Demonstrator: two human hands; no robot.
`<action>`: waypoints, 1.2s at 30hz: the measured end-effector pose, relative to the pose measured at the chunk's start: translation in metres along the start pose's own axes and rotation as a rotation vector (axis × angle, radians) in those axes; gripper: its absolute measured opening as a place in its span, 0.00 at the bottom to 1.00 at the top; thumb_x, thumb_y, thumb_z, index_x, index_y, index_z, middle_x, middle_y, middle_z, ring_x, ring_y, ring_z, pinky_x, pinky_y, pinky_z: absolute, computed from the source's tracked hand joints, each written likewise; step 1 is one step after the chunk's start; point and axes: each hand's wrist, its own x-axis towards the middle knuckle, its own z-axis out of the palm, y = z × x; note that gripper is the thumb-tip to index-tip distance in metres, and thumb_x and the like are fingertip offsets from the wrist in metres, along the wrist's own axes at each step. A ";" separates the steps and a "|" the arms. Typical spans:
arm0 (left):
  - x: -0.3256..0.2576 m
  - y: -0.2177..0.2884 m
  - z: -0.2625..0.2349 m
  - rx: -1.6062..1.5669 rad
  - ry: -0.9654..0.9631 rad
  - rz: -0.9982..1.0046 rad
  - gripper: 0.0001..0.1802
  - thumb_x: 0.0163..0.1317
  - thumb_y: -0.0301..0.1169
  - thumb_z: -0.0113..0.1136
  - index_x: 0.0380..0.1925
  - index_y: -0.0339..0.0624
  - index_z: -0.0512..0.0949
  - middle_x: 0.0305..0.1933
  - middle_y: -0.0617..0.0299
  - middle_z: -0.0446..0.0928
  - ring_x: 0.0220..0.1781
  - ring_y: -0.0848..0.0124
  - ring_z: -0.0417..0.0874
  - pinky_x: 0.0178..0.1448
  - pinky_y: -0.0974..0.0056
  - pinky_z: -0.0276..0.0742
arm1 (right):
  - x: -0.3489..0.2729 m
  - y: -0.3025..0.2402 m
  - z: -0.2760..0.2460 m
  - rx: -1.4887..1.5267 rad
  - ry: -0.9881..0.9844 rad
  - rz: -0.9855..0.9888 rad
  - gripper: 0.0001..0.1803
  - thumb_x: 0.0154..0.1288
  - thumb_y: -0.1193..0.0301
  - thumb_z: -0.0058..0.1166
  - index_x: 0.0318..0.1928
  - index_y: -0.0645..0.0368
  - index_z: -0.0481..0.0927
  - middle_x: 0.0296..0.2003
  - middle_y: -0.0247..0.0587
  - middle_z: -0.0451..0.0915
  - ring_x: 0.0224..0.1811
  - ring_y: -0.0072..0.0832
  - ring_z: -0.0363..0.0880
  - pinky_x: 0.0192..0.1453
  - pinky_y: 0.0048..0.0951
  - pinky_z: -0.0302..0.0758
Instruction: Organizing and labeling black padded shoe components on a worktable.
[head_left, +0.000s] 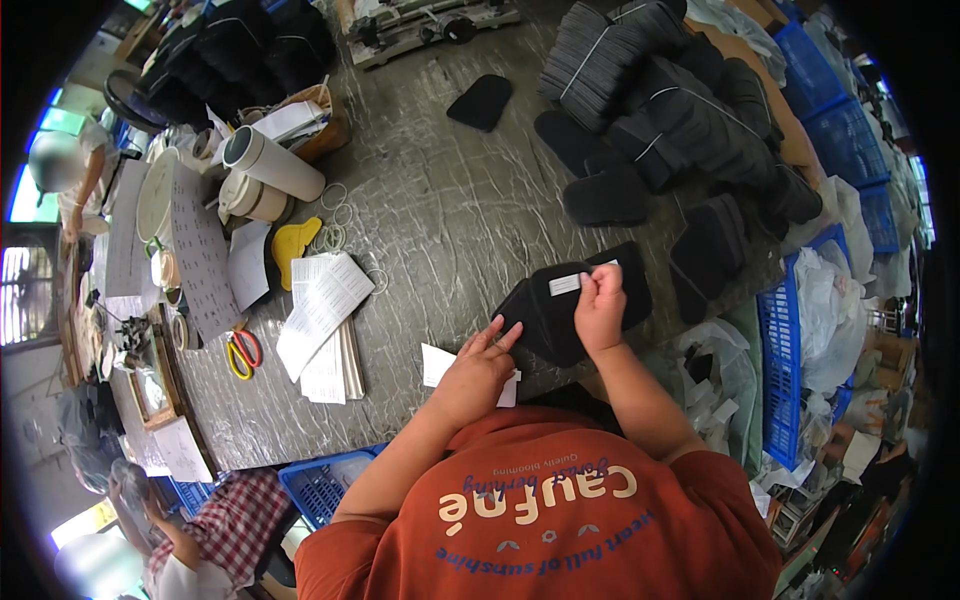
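Note:
A dark, rounded flat pad point(556, 335) lies near the front edge of the table, overlapping other dark pads point(632, 305) to its right. A small white label point(566, 285) rests on its upper part. My right hand point(600, 310) is closed, its fingertips pinched at the label's right end. My left hand point(478, 365) lies with fingers apart, their tips touching the left edge of the dark pads. White paper slips point(436, 365) are partly hidden under and beside my left hand.
Bundled stacks of dark pads point(700, 105) fill the far right. A lone pad point(480, 102) lies farther back. To the left are printed sheets point(322, 310), scissors point(243, 354), a white tumbler point(272, 162) and a yellow template point(291, 248). Blue crates point(780, 360) stand right; people sit left.

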 end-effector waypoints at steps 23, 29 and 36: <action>0.005 0.000 -0.006 -0.662 0.197 -0.506 0.26 0.58 0.50 0.61 0.24 0.32 0.78 0.17 0.58 0.72 0.22 0.74 0.69 0.28 0.64 0.69 | -0.020 -0.059 -0.020 0.377 -0.477 -0.421 0.08 0.54 0.82 0.54 0.30 0.60 0.68 0.27 0.43 0.71 0.29 0.40 0.71 0.34 0.34 0.71; 0.001 -0.002 -0.019 -0.578 0.083 -0.616 0.18 0.58 0.40 0.63 0.25 0.33 0.77 0.20 0.58 0.74 0.23 0.71 0.73 0.30 0.63 0.70 | 0.002 -0.046 -0.024 0.296 -0.424 0.170 0.03 0.60 0.81 0.50 0.31 0.63 0.70 0.25 0.42 0.72 0.26 0.29 0.73 0.32 0.29 0.71; 0.012 0.008 -0.008 -0.044 0.207 0.147 0.11 0.52 0.31 0.63 0.25 0.34 0.76 0.48 0.49 0.76 0.54 0.54 0.75 0.56 0.56 0.72 | 0.014 -0.031 -0.003 0.202 -0.688 0.235 0.03 0.58 0.78 0.54 0.30 0.65 0.74 0.23 0.44 0.77 0.25 0.31 0.77 0.31 0.29 0.71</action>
